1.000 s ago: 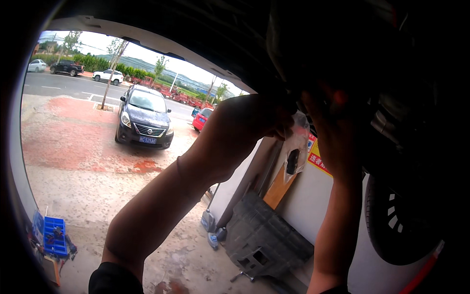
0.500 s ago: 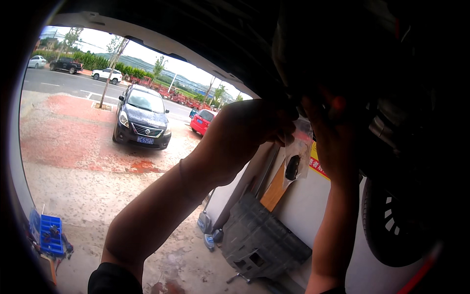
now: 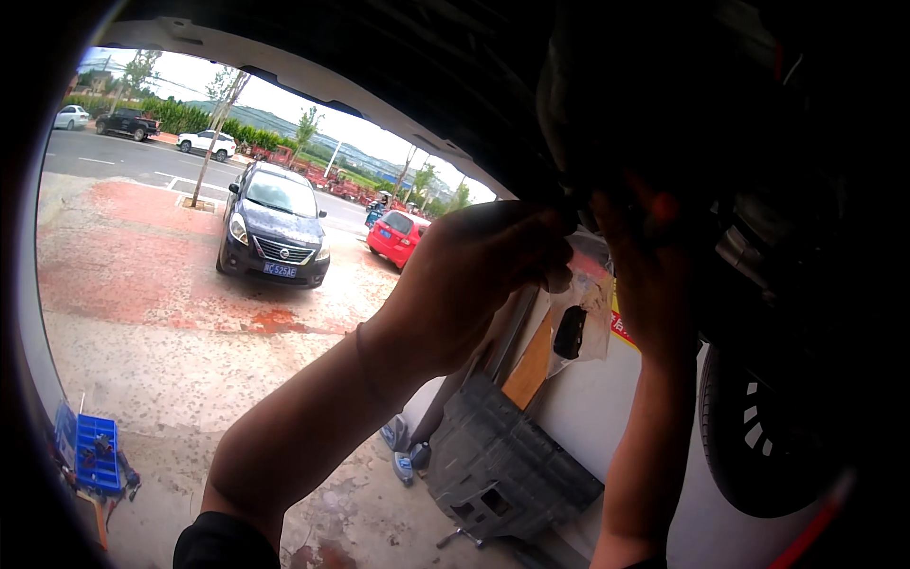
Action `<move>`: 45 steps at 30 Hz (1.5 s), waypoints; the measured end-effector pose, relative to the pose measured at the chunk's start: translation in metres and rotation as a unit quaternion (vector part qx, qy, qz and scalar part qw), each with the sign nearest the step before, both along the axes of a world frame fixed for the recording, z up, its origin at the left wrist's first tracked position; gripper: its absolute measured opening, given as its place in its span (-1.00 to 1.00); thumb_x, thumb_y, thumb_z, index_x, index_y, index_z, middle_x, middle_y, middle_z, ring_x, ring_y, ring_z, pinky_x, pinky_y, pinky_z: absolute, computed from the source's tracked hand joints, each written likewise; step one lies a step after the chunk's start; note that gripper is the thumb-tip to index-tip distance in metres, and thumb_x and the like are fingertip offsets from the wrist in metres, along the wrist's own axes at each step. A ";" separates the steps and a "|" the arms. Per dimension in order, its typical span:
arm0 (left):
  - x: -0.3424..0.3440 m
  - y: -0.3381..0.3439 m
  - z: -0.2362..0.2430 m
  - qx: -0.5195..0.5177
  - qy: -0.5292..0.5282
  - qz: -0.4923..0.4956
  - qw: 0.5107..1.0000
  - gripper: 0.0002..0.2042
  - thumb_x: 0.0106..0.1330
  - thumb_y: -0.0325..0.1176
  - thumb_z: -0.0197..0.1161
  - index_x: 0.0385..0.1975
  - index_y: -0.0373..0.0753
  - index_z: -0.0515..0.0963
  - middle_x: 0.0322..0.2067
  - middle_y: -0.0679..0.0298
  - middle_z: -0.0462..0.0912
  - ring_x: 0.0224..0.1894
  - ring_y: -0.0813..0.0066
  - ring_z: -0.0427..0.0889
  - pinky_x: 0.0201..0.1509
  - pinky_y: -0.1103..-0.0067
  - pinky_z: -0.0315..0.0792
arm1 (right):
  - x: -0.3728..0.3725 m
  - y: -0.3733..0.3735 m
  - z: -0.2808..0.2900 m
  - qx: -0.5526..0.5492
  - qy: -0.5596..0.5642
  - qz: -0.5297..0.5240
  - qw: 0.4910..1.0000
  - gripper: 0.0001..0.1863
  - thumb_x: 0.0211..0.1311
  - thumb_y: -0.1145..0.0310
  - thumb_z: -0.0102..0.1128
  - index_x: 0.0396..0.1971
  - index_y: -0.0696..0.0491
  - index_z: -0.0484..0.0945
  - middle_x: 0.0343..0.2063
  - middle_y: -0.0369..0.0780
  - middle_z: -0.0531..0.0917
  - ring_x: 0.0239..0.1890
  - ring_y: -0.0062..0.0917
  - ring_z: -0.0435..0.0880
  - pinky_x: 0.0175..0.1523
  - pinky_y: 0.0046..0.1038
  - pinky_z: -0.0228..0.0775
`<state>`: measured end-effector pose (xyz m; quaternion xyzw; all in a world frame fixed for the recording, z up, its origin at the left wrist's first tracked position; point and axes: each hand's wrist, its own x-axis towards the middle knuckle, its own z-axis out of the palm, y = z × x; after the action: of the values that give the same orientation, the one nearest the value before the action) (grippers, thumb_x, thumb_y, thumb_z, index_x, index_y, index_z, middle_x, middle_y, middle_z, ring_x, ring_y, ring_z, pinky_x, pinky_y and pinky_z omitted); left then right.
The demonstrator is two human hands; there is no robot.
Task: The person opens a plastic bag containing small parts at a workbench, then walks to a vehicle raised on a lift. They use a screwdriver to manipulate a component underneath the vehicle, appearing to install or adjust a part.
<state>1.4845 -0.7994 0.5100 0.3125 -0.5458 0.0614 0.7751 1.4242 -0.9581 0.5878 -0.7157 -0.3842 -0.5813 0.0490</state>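
Note:
Both arms reach up under a dark vehicle underside. My left hand is closed, its fingers bent together around the upper edge of a clear plastic bag. The bag hangs below those fingers, and a dark, oblong piece shows inside it. Close beside it, my right hand is raised against the dark parts overhead. Shadow hides most of its fingers, and what they touch cannot be made out. A red spot shows by the right fingers.
A large black plastic panel leans against the wall beside a wooden board. Grey-blue bottles stand on the floor. At lower left lies a blue tray with small parts. A wheel hangs at right. Parked outside is a dark car.
The plastic bag has turned, showing its broader side and the dark piece more fully. My left hand has shifted slightly. The right hand remains almost in place.

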 end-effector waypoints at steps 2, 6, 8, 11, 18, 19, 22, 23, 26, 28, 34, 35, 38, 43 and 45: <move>-0.004 0.000 0.001 -0.004 0.016 0.005 1.000 -0.68 0.40 -0.27 0.21 -0.04 -0.43 0.51 -0.25 0.12 0.63 -0.15 0.41 0.68 -0.02 0.53 0.55 | 0.008 -0.004 0.001 -0.029 -0.059 0.009 0.998 -0.61 0.39 0.24 0.17 0.16 -0.01 0.53 -0.31 -0.18 0.69 -0.28 -0.54 0.70 -0.21 -0.54 0.48; -0.009 -0.002 0.003 -0.020 0.025 0.035 0.999 -0.69 0.40 -0.29 0.19 -0.03 -0.42 0.52 -0.26 0.15 0.65 -0.17 0.44 0.68 -0.03 0.57 0.54 | 0.005 0.000 0.000 -0.017 -0.034 0.004 0.999 -0.62 0.38 0.27 0.18 0.16 0.00 0.53 -0.29 -0.16 0.69 -0.27 -0.53 0.71 -0.21 -0.54 0.49; -0.010 -0.002 0.001 -0.022 0.031 0.040 0.999 -0.70 0.40 -0.31 0.18 -0.04 -0.43 0.53 -0.25 0.15 0.65 -0.16 0.44 0.68 -0.03 0.57 0.54 | 0.005 0.000 0.000 -0.015 -0.030 0.002 0.999 -0.62 0.38 0.28 0.17 0.16 0.00 0.53 -0.30 -0.16 0.69 -0.27 -0.53 0.71 -0.21 -0.55 0.48; -0.011 -0.001 0.001 -0.013 0.029 0.055 0.998 -0.70 0.40 -0.31 0.18 -0.04 -0.43 0.53 -0.24 0.14 0.65 -0.16 0.43 0.68 -0.02 0.56 0.54 | 0.005 -0.001 -0.001 -0.007 -0.010 0.004 1.000 -0.62 0.38 0.26 0.17 0.16 0.00 0.53 -0.26 -0.15 0.70 -0.23 -0.51 0.72 -0.16 -0.52 0.50; -0.003 -0.011 -0.005 -0.047 -0.032 0.097 0.994 -0.67 0.42 -0.28 0.19 -0.05 -0.47 0.49 -0.22 0.12 0.63 -0.15 0.39 0.67 0.02 0.52 0.52 | 0.007 -0.001 -0.004 0.006 0.002 0.018 1.000 -0.61 0.38 0.23 0.17 0.16 -0.01 0.52 -0.18 -0.13 0.70 -0.12 -0.43 0.71 -0.06 -0.44 0.53; -0.007 -0.010 -0.002 -0.041 0.027 0.016 0.999 -0.67 0.42 -0.27 0.19 -0.06 -0.48 0.49 -0.22 0.13 0.63 -0.14 0.39 0.67 0.03 0.52 0.52 | 0.006 -0.001 -0.004 0.007 0.000 0.013 1.000 -0.61 0.38 0.23 0.17 0.15 -0.01 0.52 -0.18 -0.13 0.70 -0.12 -0.42 0.71 -0.06 -0.44 0.53; -0.012 -0.011 -0.002 -0.050 0.056 -0.038 0.996 -0.67 0.43 -0.28 0.18 -0.06 -0.48 0.48 -0.24 0.13 0.62 -0.14 0.40 0.66 0.02 0.52 0.51 | 0.005 -0.003 -0.004 -0.001 -0.008 0.011 1.000 -0.61 0.38 0.23 0.17 0.16 -0.02 0.52 -0.17 -0.14 0.69 -0.13 -0.42 0.71 -0.07 -0.45 0.53; -0.012 -0.012 -0.002 -0.044 0.062 -0.050 0.996 -0.67 0.43 -0.28 0.17 -0.05 -0.48 0.48 -0.25 0.14 0.62 -0.14 0.41 0.66 0.02 0.52 0.51 | 0.005 -0.003 -0.004 -0.005 -0.011 0.013 1.000 -0.61 0.38 0.23 0.17 0.16 -0.02 0.52 -0.17 -0.14 0.69 -0.13 -0.43 0.71 -0.07 -0.46 0.53; -0.014 -0.010 -0.003 -0.039 0.071 -0.073 0.994 -0.66 0.45 -0.25 0.15 -0.04 -0.48 0.48 -0.26 0.14 0.62 -0.16 0.43 0.65 -0.01 0.53 0.50 | 0.003 -0.002 -0.004 -0.009 -0.015 0.001 1.000 -0.61 0.38 0.23 0.18 0.16 -0.02 0.52 -0.17 -0.14 0.69 -0.13 -0.44 0.71 -0.09 -0.48 0.52; -0.016 -0.009 -0.004 -0.048 0.065 -0.072 0.994 -0.64 0.46 -0.23 0.13 -0.04 -0.49 0.47 -0.26 0.13 0.63 -0.17 0.44 0.65 -0.02 0.53 0.50 | 0.006 -0.005 -0.001 -0.025 -0.028 0.011 0.999 -0.61 0.38 0.23 0.17 0.16 -0.03 0.53 -0.17 -0.15 0.69 -0.13 -0.45 0.71 -0.10 -0.49 0.52; -0.015 -0.002 -0.001 0.015 -0.038 0.179 0.983 -0.67 0.47 -0.23 0.13 -0.10 -0.45 0.53 -0.28 0.12 0.66 -0.23 0.47 0.67 -0.04 0.55 0.52 | 0.002 -0.008 0.003 -0.056 -0.072 -0.048 0.995 -0.63 0.40 0.21 0.15 0.14 -0.03 0.56 -0.28 -0.18 0.70 -0.26 -0.56 0.71 -0.23 -0.58 0.47; -0.009 -0.002 -0.002 -0.002 -0.094 0.241 0.966 -0.68 0.46 -0.24 0.13 -0.11 -0.45 0.54 -0.28 0.12 0.66 -0.23 0.47 0.68 -0.06 0.55 0.53 | 0.000 -0.009 0.003 -0.057 -0.077 -0.049 0.994 -0.63 0.39 0.20 0.17 0.13 -0.02 0.57 -0.31 -0.19 0.70 -0.30 -0.58 0.70 -0.26 -0.60 0.45; 0.007 -0.001 -0.004 -0.029 -0.206 0.364 0.908 -0.71 0.45 -0.28 0.14 -0.11 -0.44 0.55 -0.29 0.13 0.67 -0.26 0.47 0.69 -0.10 0.56 0.54 | -0.005 -0.003 0.001 -0.003 -0.013 -0.050 0.999 -0.63 0.37 0.19 0.21 0.10 -0.01 0.59 -0.40 -0.22 0.69 -0.40 -0.63 0.65 -0.34 -0.63 0.37; -0.001 -0.001 0.000 -0.013 -0.117 0.204 0.972 -0.75 0.44 -0.35 0.13 -0.07 -0.42 0.55 -0.29 0.15 0.68 -0.26 0.47 0.70 -0.14 0.58 0.57 | -0.012 -0.002 0.005 0.026 0.051 -0.095 0.994 -0.63 0.36 0.17 0.23 0.07 0.01 0.60 -0.44 -0.25 0.67 -0.45 -0.63 0.61 -0.38 -0.59 0.33; 0.002 0.000 -0.002 -0.026 -0.152 0.233 0.960 -0.77 0.43 -0.36 0.14 -0.09 -0.41 0.56 -0.29 0.16 0.67 -0.26 0.46 0.70 -0.13 0.57 0.57 | -0.013 0.002 0.004 0.035 0.058 -0.065 0.996 -0.64 0.38 0.16 0.20 0.06 0.03 0.60 -0.42 -0.25 0.67 -0.44 -0.63 0.62 -0.35 -0.58 0.35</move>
<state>1.4869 -0.7992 0.5079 0.3982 -0.5673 0.3011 0.6550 1.4115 -0.9561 0.5920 -0.7693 -0.3131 -0.5539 0.0581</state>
